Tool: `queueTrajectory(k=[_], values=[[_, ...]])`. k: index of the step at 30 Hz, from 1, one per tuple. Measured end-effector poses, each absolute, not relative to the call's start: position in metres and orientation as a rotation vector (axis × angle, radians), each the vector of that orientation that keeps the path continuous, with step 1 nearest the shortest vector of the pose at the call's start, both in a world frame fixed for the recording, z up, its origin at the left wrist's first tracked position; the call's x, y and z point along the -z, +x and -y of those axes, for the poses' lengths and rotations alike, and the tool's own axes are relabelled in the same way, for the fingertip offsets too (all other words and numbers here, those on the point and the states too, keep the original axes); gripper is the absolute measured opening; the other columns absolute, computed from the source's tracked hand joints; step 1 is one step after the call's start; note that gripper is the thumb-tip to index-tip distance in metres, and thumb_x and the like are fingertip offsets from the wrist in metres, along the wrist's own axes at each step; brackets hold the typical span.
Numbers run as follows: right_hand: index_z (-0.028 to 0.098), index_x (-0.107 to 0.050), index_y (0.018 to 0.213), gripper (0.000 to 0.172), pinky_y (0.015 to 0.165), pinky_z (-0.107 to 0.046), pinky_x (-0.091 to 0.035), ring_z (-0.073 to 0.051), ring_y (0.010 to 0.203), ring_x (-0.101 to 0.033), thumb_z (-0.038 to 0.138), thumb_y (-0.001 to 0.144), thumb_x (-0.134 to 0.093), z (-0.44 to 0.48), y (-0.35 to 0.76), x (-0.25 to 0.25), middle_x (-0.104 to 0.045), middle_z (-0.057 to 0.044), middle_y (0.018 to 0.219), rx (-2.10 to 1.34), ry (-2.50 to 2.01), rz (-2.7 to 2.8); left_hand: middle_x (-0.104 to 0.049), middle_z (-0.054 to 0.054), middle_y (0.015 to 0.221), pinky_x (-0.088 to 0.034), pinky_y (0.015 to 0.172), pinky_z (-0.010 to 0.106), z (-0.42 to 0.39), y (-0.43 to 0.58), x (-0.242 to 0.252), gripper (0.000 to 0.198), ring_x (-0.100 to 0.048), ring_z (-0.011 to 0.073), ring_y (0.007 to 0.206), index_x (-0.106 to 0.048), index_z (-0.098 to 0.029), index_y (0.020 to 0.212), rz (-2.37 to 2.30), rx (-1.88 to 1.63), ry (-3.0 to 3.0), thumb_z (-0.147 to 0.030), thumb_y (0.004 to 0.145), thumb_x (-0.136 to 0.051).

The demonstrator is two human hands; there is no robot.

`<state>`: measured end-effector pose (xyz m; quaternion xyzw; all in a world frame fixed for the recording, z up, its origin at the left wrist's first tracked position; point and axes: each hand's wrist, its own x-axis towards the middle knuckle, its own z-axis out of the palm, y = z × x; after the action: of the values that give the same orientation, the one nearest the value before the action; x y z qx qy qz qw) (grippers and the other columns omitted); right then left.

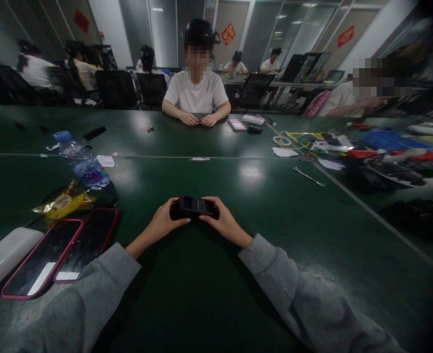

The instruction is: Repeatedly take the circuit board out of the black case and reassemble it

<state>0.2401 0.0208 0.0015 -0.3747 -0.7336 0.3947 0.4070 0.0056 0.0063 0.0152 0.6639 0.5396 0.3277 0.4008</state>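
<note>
- A small black device (194, 207) sits just in from the middle of the tabletop's (275, 215) near edge.
- The left hand (162, 221) has its grip curled round the left end; the right hand (222, 223) clasps the right end.
- The device looks whole with nothing detached beside it, so the work seems barely begun.
- 2 red-cased phones (43, 260) lie by the near left corner.

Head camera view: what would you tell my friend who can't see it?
A person's left hand and right hand hold a small black device at a dark green table. Two red-edged phones, a snack packet and a water bottle lie to the left; another person in a white shirt sits opposite.
</note>
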Motion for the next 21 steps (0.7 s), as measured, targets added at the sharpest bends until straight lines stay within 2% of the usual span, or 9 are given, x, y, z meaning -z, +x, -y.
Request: queueTrajectory(k=[7,15,21], values=[[0.026,-0.049,0.121,0.048,0.099,-0.043,-0.044,-0.022,0.112,-0.056,0.024,0.079,-0.071,-0.0188,0.2404,-0.0081,-0.057,-0.005,0.118,-1.059,-0.938,1.838,-0.058,0.016,0.129,-0.038,0.1,0.059,-0.0065,0.0044,-0.0151,0.073,-0.053,0.0344,0.122,-0.048,-0.022,0.129,-1.307,-0.86,1.633,-0.038,0.065,-0.079],[0.028,-0.048,0.122,0.05,0.1,-0.046,-0.043,-0.024,0.114,-0.055,0.024,0.078,-0.071,-0.0193,0.2403,-0.0051,-0.055,-0.005,0.12,-1.05,-0.945,1.886,-0.059,0.012,0.128,-0.039,0.104,0.048,-0.01,0.0035,-0.0142,0.052,-0.053,0.0294,0.122,-0.053,-0.022,0.124,-1.225,-0.915,1.561,-0.052,0.083,-0.059],[0.027,-0.049,0.12,0.049,0.104,-0.047,-0.04,-0.024,0.118,-0.052,0.026,0.077,-0.073,-0.0205,0.2403,-0.0043,-0.052,-0.006,0.122,-1.062,-0.938,1.853,-0.059,0.01,0.124,-0.042,0.101,0.046,-0.0059,0.0035,-0.0225,0.055,-0.057,0.0264,0.115,-0.051,-0.023,0.125,-1.196,-0.894,1.589,-0.046,0.078,-0.067]])
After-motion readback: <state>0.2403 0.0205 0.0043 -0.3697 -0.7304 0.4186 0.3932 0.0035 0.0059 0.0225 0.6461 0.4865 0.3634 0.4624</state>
